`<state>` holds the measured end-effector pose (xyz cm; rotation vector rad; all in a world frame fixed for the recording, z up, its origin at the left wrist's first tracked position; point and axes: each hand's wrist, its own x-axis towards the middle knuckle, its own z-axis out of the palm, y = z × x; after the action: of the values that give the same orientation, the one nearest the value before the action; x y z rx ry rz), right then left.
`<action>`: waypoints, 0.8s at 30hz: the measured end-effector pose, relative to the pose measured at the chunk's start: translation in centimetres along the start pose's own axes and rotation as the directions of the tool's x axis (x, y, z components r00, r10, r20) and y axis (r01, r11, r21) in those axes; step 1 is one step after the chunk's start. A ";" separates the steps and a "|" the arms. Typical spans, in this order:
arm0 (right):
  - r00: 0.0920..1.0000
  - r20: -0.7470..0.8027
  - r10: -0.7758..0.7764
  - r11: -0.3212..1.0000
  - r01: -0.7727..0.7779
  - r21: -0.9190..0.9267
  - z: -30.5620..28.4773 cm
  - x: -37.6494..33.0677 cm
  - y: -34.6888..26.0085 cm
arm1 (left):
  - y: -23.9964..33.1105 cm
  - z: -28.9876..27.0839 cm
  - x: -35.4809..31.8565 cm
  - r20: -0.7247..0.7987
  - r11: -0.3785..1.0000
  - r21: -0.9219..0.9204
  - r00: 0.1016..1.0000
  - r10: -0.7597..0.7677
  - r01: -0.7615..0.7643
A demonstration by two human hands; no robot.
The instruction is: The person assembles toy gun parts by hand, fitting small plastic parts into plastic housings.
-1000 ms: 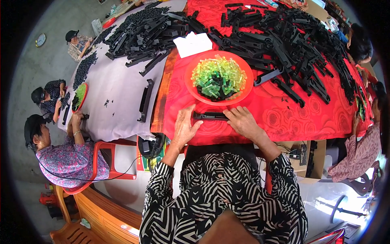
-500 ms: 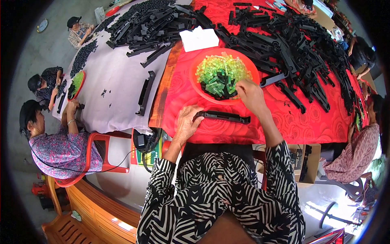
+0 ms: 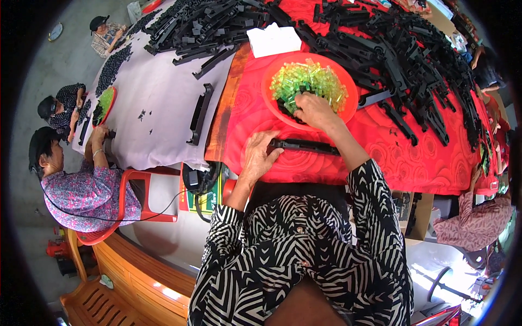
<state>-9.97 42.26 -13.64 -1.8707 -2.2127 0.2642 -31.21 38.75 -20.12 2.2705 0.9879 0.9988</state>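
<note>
On the red tablecloth (image 3: 380, 168) lies a long black plastic bar (image 3: 307, 145) with a channelled body, level in front of me. My left hand (image 3: 258, 158) grips its left end between thumb and fingers. Beyond it stands a round red bowl (image 3: 274, 111) of small translucent yellow-green pieces (image 3: 304, 76), with small black pieces among them. My right hand (image 3: 315, 110) reaches into the bowl's near part, fingertips pinched together among the pieces. What they hold is hidden.
Heaps of similar black bars (image 3: 380, 54) cover the far right, with another heap (image 3: 212, 24) at the far left. A white paper packet (image 3: 273, 40) lies behind the bowl. One bar (image 3: 200, 114) rests on the pale cloth (image 3: 168, 98). Several people sit around the tables.
My right hand has moved left and down into the bowl's contents, from the bowl's right near rim. My left hand stays at the black bar's end. The whole view has shifted slightly.
</note>
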 end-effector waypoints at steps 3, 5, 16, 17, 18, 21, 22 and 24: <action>0.995 -0.086 -0.044 0.999 0.046 0.024 0.9 0.3 0.3 | 0.1 -0.2 -0.2 0.012 0.999 0.036 1.000 -0.002 0.002; 0.997 -0.065 -0.031 1.000 0.031 -0.003 0.8 0.4 0.1 | 0.1 -0.2 -0.1 0.012 0.999 0.047 1.000 0.005 -0.006; 0.885 -0.394 0.248 0.506 0.228 0.832 -2.2 -5.6 -1.0 | 0.3 -0.3 -0.1 0.092 0.976 0.215 0.996 0.015 -0.034; 0.881 -0.368 0.298 0.341 0.262 0.903 -2.3 -6.5 -1.2 | 0.1 -0.5 -0.3 0.090 0.976 0.217 0.996 0.010 -0.029; 0.884 -0.365 0.293 0.338 0.261 0.904 -2.1 -7.4 -1.2 | -0.1 -0.8 -0.5 0.076 0.980 0.197 0.997 0.022 -0.037; 0.874 -0.338 0.350 0.294 0.240 0.925 -0.8 -10.5 -0.9 | -0.5 -0.7 -0.6 0.055 0.988 0.136 0.996 0.072 -0.079; 0.884 -0.292 0.364 0.284 0.194 0.939 -0.1 -11.5 -1.1 | -0.6 -0.8 -0.5 0.043 0.988 0.107 0.994 0.103 -0.107; 0.895 -0.250 0.368 0.235 0.171 0.957 1.5 -12.7 -2.0 | -0.7 -1.6 -0.4 0.039 0.989 0.090 0.993 0.110 -0.113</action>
<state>-10.27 29.45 -15.27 -1.0948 -1.0208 0.9132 -32.94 39.09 -19.71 2.4339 0.9189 0.9756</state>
